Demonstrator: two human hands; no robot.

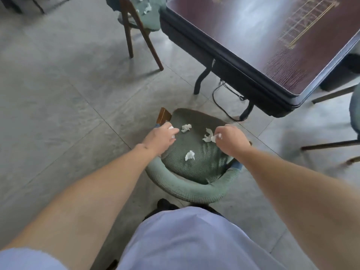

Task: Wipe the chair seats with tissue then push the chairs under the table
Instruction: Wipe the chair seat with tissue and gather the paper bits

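I am leaning over the near green chair (191,189) at the centre of the frame, both bare arms reaching down to its seat (196,162). My left hand (160,137) is resting over the seat's left edge with its fingers curled around a white tissue (171,128), a bit of which is showing past the knuckles. My right hand (231,139) is hovering over the seat's right side, fingertips drawn together and pinching a second wad of tissue (210,137) that is trailing down toward the cushion. Two loose crumpled pieces are lying on the seat: one (186,127) between my hands toward the far edge, another (189,155) nearer the curved backrest. The dark table (259,45) is filling the upper right of the frame, well apart from this chair, with a cable hanging beneath it. A second green chair (144,22) is standing at the top centre beside the table's corner, also carrying scraps of tissue on its seat.
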